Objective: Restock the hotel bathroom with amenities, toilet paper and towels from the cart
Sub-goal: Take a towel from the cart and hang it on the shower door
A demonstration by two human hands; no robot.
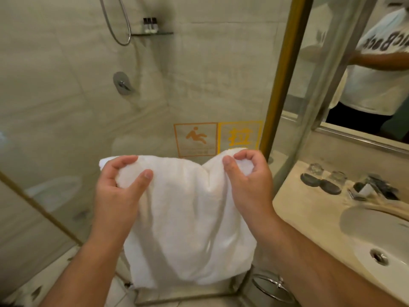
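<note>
A white folded towel hangs in front of the glass shower door, at the height of the orange slip-warning stickers. My left hand pinches its upper left corner between thumb and fingers. My right hand pinches the upper right corner the same way. The towel's top edge sags into a dip between my hands, and its lower part drapes down to near the floor. Whatever the towel hangs over is hidden behind it.
To the right is a beige vanity counter with a white sink, two upturned glasses on dark coasters and a tray of amenities. A mirror hangs above. Small bottles stand on the shower shelf. A steel bin sits below.
</note>
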